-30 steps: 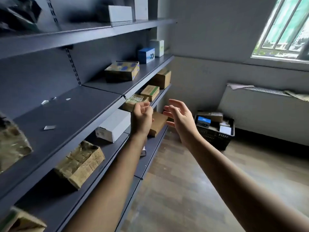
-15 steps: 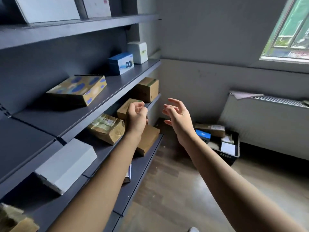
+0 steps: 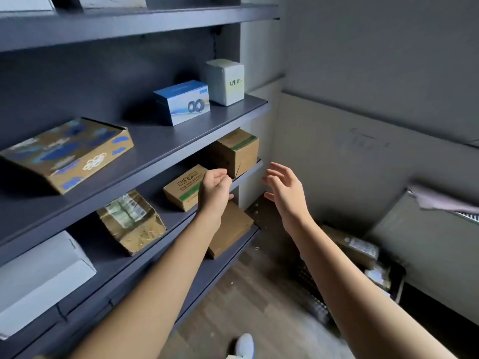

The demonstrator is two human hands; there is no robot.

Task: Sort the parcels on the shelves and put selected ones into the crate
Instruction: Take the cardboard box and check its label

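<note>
The end carton [image 3: 237, 151] is seen just beyond the loosely curled, empty left hand [image 3: 216, 189], with the spread right hand [image 3: 285, 193] farther off.

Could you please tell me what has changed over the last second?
The person has walked along the shelves toward their far end. The left hand now hovers before the green-printed cardboard box, the right hand open beside it. Nothing was gripped or released; the parcels and the crate stayed put.
</note>
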